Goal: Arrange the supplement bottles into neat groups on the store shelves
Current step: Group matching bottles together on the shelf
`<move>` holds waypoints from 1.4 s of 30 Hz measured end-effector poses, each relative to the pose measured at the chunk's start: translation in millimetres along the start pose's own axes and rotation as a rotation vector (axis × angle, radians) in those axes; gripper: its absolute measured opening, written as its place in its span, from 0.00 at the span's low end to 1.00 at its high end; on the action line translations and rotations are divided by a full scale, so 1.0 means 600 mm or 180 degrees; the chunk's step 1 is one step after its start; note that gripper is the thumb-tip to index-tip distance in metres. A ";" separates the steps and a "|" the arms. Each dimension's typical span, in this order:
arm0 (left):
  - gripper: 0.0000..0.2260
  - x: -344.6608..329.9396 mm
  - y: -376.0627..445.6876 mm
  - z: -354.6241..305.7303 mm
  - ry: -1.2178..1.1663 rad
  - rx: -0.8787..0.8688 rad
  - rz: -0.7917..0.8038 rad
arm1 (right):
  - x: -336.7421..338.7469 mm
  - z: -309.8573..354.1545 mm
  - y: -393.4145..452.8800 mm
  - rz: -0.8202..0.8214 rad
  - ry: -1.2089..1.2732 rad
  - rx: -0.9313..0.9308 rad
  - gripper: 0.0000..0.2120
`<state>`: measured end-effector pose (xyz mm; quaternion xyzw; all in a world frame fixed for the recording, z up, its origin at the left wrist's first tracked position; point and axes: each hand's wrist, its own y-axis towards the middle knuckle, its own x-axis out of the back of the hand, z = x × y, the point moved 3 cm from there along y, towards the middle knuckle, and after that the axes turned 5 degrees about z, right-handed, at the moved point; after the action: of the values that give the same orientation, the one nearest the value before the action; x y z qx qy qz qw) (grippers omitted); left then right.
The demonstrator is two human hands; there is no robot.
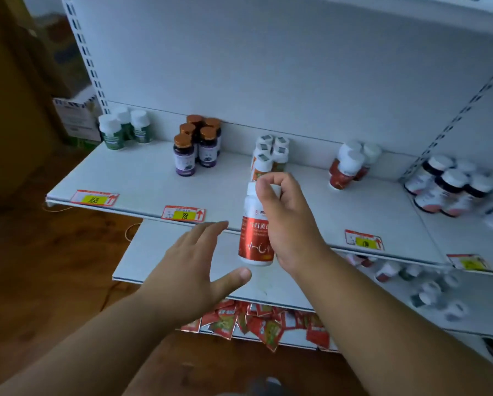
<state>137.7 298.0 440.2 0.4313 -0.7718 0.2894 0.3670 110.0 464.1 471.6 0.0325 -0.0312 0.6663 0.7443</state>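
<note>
Head view: red bottle (256, 235) held upright by cap in right hand (285, 221), in front of shelf (311, 207) edge. Left hand (193, 267) spread wide, held just left of bottle, nothing grasped.

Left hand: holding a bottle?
No. The left hand is open with spread fingers beside the red bottle, which the right hand grips by its cap.
</note>
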 end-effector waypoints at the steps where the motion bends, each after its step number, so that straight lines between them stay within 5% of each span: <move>1: 0.42 -0.006 0.014 -0.008 0.0017 -0.0097 0.0035 | 0.017 0.000 0.003 -0.0094 -0.0012 -0.0009 0.07; 7: 0.42 -0.052 0.101 -0.074 0.0123 -0.0465 0.0264 | 0.133 -0.015 0.019 -0.0543 -0.0079 -0.0083 0.04; 14: 0.43 -0.108 0.211 -0.180 0.0155 -0.0501 0.0294 | 0.277 -0.035 0.084 -0.0472 -0.0165 -0.0112 0.05; 23: 0.40 -0.206 0.396 -0.285 0.0355 -0.0043 0.0226 | 0.483 -0.073 0.191 -0.0575 -0.1447 0.0044 0.15; 30: 0.40 -0.185 0.481 -0.303 0.0866 -0.0237 -0.0775 | 0.535 -0.093 0.275 -0.0505 -0.2106 0.0017 0.21; 42: 0.40 -0.199 0.536 -0.311 0.1236 -0.0684 -0.0460 | 0.533 -0.123 0.306 -0.0503 -0.2869 0.0657 0.17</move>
<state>-42.8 642.4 406.1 0.3802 -0.6802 0.2561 0.5721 -37.0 807.2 428.2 0.3948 -0.2823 0.5267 0.6979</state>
